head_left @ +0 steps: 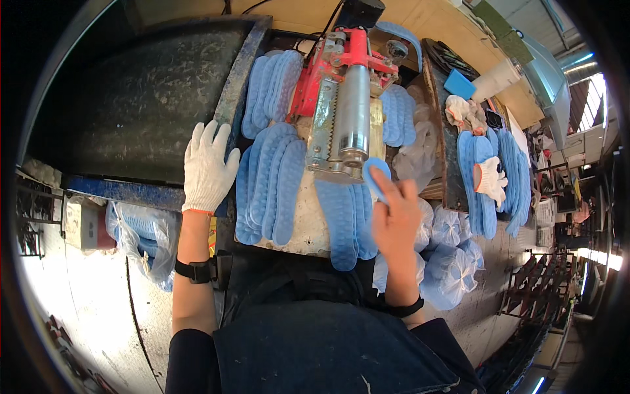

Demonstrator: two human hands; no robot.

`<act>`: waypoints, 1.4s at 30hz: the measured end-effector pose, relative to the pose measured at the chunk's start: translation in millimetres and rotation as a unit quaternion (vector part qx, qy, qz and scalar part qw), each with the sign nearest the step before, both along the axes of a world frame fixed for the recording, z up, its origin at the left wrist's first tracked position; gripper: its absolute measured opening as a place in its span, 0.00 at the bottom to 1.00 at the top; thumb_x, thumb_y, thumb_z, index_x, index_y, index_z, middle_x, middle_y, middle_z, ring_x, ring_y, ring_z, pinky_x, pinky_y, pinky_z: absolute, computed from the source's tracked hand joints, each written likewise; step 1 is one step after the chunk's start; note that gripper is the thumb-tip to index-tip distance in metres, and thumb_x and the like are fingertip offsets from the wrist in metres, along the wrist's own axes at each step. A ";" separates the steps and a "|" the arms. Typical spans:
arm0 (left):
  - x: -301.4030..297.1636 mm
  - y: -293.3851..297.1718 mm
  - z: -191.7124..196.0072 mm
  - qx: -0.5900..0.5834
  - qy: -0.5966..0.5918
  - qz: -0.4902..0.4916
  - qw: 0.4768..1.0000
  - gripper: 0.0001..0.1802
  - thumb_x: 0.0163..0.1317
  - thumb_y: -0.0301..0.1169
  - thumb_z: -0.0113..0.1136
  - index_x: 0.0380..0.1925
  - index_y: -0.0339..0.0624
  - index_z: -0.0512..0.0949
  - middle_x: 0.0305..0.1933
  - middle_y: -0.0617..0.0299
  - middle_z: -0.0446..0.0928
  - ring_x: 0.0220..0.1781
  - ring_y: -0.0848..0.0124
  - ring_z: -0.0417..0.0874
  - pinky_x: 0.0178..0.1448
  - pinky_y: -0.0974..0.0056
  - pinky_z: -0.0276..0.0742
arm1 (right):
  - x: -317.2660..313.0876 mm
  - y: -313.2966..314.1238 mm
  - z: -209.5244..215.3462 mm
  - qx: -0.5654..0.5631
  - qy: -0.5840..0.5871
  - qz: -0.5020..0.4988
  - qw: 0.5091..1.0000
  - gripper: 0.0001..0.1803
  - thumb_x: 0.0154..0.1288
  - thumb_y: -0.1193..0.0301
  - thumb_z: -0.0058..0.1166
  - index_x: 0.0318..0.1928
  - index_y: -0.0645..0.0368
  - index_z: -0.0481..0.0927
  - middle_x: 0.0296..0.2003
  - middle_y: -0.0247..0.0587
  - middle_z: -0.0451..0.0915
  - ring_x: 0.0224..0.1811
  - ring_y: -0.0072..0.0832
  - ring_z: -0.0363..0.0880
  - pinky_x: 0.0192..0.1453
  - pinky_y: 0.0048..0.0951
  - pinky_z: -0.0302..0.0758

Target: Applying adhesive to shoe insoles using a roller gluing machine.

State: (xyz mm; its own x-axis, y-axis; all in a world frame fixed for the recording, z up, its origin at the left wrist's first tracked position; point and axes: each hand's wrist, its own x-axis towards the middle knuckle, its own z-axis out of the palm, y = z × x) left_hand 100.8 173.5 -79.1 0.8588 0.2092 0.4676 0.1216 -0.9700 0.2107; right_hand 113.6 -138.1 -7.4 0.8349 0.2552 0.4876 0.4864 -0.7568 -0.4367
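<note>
My left hand (207, 169), in a white knit glove, lies flat with fingers spread on the edge of a dark blue-framed conveyor (151, 98), beside a fanned stack of blue insoles (270, 187). My bare right hand (396, 220) is blurred and grips one blue insole (375, 176) at the front end of a red and silver roller machine (344, 108). More blue insoles (344, 223) lie under the machine's front.
Another stack of blue insoles (272, 88) lies left of the machine. Clear bags of insoles (449, 253) sit to the right and one bag (147, 236) at lower left. A co-worker's white-gloved hand (490, 180) rests on insoles at far right.
</note>
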 end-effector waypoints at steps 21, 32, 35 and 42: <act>-1.6 0.9 1.6 -0.018 0.021 0.009 1.000 0.25 0.58 0.34 0.60 0.56 0.39 0.74 0.62 0.47 0.71 0.69 0.48 0.65 0.68 0.48 0.64 | -1.9 -16.2 13.2 -0.064 -0.013 0.093 0.993 0.27 0.49 0.83 0.49 0.51 0.51 0.83 0.29 0.42 0.68 0.27 0.36 0.70 0.32 0.36 0.69; -1.9 -0.1 3.2 -0.022 0.024 0.010 0.999 0.29 0.58 0.34 0.61 0.60 0.40 0.70 0.64 0.48 0.68 0.69 0.48 0.64 0.69 0.49 0.63 | 26.5 -89.2 -41.2 0.730 0.430 0.053 0.529 0.21 0.58 0.74 0.49 0.53 0.66 0.75 0.48 0.46 0.81 0.49 0.39 0.81 0.56 0.41 0.79; 0.9 -3.1 16.1 -0.065 -0.013 -0.010 0.998 0.34 0.56 0.31 0.62 0.65 0.41 0.66 0.67 0.46 0.66 0.70 0.47 0.63 0.70 0.50 0.63 | 22.6 -90.5 -62.1 0.737 0.419 0.003 0.530 0.20 0.60 0.73 0.49 0.53 0.67 0.74 0.49 0.47 0.81 0.50 0.40 0.82 0.57 0.43 0.78; 2.2 -3.3 16.9 -0.134 -0.106 -0.030 0.985 0.43 0.53 0.25 0.64 0.69 0.34 0.57 0.71 0.40 0.59 0.73 0.46 0.61 0.73 0.54 0.59 | 18.5 -66.7 -72.7 0.685 0.454 -0.018 0.570 0.22 0.63 0.70 0.50 0.56 0.65 0.74 0.50 0.46 0.81 0.51 0.38 0.82 0.58 0.41 0.77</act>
State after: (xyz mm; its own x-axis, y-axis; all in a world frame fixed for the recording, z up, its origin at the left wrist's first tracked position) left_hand 103.0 170.1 -62.2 0.7629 0.3010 0.5721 -0.0086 -0.8801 0.4746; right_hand 132.1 -204.8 -80.1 0.8943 0.1304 -0.4280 -0.4162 0.5939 -0.6885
